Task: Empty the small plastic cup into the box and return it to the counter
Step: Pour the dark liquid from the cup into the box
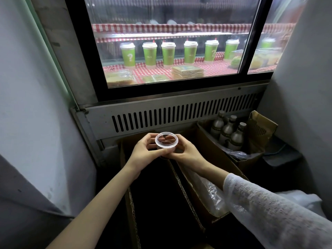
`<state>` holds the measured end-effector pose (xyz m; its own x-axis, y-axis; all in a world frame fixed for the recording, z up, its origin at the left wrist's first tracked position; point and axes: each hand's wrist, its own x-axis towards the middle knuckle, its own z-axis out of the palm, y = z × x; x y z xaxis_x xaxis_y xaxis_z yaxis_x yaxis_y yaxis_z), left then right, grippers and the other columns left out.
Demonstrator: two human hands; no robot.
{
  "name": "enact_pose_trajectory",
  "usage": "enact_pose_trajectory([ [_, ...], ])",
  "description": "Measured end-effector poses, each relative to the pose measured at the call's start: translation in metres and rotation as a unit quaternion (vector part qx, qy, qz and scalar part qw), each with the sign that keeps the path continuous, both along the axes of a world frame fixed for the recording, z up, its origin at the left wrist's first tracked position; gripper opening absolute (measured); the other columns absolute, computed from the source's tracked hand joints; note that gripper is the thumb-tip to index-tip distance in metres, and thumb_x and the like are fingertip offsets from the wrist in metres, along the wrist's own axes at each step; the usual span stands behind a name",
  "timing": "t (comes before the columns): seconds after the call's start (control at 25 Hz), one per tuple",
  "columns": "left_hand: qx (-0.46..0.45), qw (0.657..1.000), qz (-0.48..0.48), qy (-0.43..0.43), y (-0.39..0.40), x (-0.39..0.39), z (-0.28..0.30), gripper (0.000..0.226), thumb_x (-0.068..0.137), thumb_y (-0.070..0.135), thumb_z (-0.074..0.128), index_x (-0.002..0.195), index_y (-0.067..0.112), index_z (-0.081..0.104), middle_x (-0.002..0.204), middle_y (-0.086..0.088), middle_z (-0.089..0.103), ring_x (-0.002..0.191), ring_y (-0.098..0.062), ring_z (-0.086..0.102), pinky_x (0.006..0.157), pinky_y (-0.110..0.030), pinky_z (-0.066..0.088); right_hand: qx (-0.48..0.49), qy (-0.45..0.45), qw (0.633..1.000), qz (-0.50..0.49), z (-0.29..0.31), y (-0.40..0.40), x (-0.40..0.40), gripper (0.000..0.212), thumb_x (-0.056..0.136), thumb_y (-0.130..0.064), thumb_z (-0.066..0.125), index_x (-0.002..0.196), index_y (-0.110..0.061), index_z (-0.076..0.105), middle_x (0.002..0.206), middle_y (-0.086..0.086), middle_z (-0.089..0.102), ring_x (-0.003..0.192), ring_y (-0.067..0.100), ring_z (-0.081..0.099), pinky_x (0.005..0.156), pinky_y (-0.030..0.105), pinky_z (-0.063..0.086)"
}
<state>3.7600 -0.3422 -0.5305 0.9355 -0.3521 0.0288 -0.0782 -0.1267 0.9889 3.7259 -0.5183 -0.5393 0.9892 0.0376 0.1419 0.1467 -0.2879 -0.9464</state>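
Note:
A small clear plastic cup point(166, 143) is held upright, mouth up, between both hands over a dark open cardboard box point(129, 203) on the floor. My left hand point(143, 150) wraps its left side with fingers curled round the rim. From the right, my right hand point(186, 153) cups the base and side. The cup looks nearly empty; a dark patch shows at its bottom. The inside of the box is too dark to see into.
A glass display fridge point(170, 51) with several green cups and wrapped cakes stands ahead, with a vent grille point(179, 112) below. A second box point(256, 132) with bottles sits at the right. A plastic-lined box point(203, 194) lies under my right arm. Grey walls close in on both sides.

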Motion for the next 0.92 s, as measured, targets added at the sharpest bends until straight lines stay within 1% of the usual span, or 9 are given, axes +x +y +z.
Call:
enact_pose_trajectory([
  [0.12, 0.011, 1.000, -0.003, -0.006, -0.002, 0.004, -0.005, 0.057, 0.066, 0.024, 0.090, 0.117, 0.024, 0.066, 0.114, 0.004, 0.075, 0.108, -0.007, 0.069, 0.083, -0.018, 0.055, -0.024, -0.012, 1.000, -0.008, -0.006, -0.005, 0.001, 0.057, 0.072, -0.015, 0.082, 0.123, -0.016, 0.058, 0.117, 0.001, 0.069, 0.110, 0.012, 0.066, 0.100, 0.038, 0.052],
  [0.24, 0.025, 1.000, -0.012, -0.014, 0.001, 0.004, -0.007, 0.054, 0.066, 0.021, 0.090, 0.115, 0.026, 0.066, 0.113, 0.005, 0.074, 0.108, -0.006, 0.068, 0.082, -0.015, 0.053, -0.040, -0.024, 0.999, -0.006, -0.008, -0.006, 0.002, 0.058, 0.070, -0.017, 0.082, 0.123, -0.015, 0.057, 0.116, 0.002, 0.069, 0.109, 0.013, 0.066, 0.098, 0.038, 0.053],
  [0.32, 0.038, 0.999, -0.011, -0.025, 0.004, 0.002, -0.006, 0.056, 0.067, 0.019, 0.089, 0.118, 0.024, 0.065, 0.115, 0.005, 0.073, 0.109, -0.007, 0.068, 0.086, -0.016, 0.052, -0.046, -0.030, 0.998, -0.002, -0.008, -0.004, 0.003, 0.058, 0.069, -0.019, 0.083, 0.121, -0.017, 0.057, 0.114, 0.001, 0.070, 0.106, 0.013, 0.068, 0.095, 0.037, 0.055],
  [0.44, 0.059, 0.997, -0.013, -0.041, 0.010, 0.000, -0.002, 0.062, 0.068, 0.016, 0.089, 0.124, 0.018, 0.064, 0.119, 0.002, 0.072, 0.111, -0.010, 0.068, 0.095, -0.024, 0.053, -0.069, -0.044, 0.997, 0.000, -0.007, -0.003, 0.002, 0.057, 0.068, -0.025, 0.084, 0.118, -0.022, 0.058, 0.109, -0.002, 0.071, 0.100, 0.007, 0.069, 0.088, 0.031, 0.058],
  [0.52, 0.096, 0.993, -0.020, -0.060, 0.017, 0.001, 0.000, 0.064, 0.069, 0.016, 0.088, 0.127, 0.017, 0.062, 0.123, 0.000, 0.070, 0.112, -0.012, 0.067, 0.099, -0.030, 0.054, -0.121, -0.066, 0.990, 0.001, -0.004, -0.002, 0.001, 0.056, 0.069, -0.029, 0.083, 0.117, -0.026, 0.056, 0.109, -0.007, 0.069, 0.100, 0.004, 0.067, 0.085, 0.028, 0.058],
  [0.68, 0.149, 0.985, -0.012, -0.080, 0.027, 0.002, -0.001, 0.060, 0.074, 0.013, 0.084, 0.128, 0.018, 0.060, 0.124, -0.002, 0.069, 0.111, -0.016, 0.068, 0.100, -0.039, 0.054, -0.275, -0.144, 0.950, -0.016, 0.011, -0.006, -0.001, 0.056, 0.071, -0.032, 0.076, 0.120, -0.029, 0.050, 0.115, -0.011, 0.061, 0.105, 0.005, 0.058, 0.087, 0.032, 0.055],
  [0.76, 0.159, 0.984, 0.007, -0.076, 0.032, 0.005, -0.004, 0.057, 0.076, 0.011, 0.082, 0.129, 0.016, 0.060, 0.124, -0.004, 0.069, 0.109, -0.018, 0.068, 0.102, -0.040, 0.053, -0.317, -0.171, 0.933, -0.026, 0.021, -0.009, -0.004, 0.059, 0.072, -0.032, 0.075, 0.124, -0.030, 0.047, 0.119, -0.012, 0.058, 0.108, 0.006, 0.055, 0.087, 0.028, 0.053],
  [0.84, 0.165, 0.984, 0.022, -0.066, 0.037, 0.008, -0.006, 0.055, 0.077, 0.008, 0.081, 0.128, 0.015, 0.061, 0.124, -0.007, 0.069, 0.108, -0.019, 0.069, 0.102, -0.039, 0.053, -0.346, -0.198, 0.917, -0.028, 0.030, -0.011, -0.005, 0.061, 0.073, -0.030, 0.075, 0.128, -0.029, 0.046, 0.122, -0.012, 0.056, 0.112, 0.006, 0.052, 0.087, 0.022, 0.050],
  [0.92, 0.173, 0.983, 0.032, -0.059, 0.040, 0.010, -0.008, 0.052, 0.078, 0.007, 0.080, 0.126, 0.014, 0.062, 0.122, -0.008, 0.070, 0.106, -0.021, 0.069, 0.101, -0.038, 0.053, -0.371, -0.218, 0.902, -0.028, 0.038, -0.011, -0.007, 0.062, 0.075, -0.026, 0.074, 0.131, -0.026, 0.047, 0.125, -0.013, 0.056, 0.115, 0.004, 0.050, 0.089, 0.019, 0.049],
])
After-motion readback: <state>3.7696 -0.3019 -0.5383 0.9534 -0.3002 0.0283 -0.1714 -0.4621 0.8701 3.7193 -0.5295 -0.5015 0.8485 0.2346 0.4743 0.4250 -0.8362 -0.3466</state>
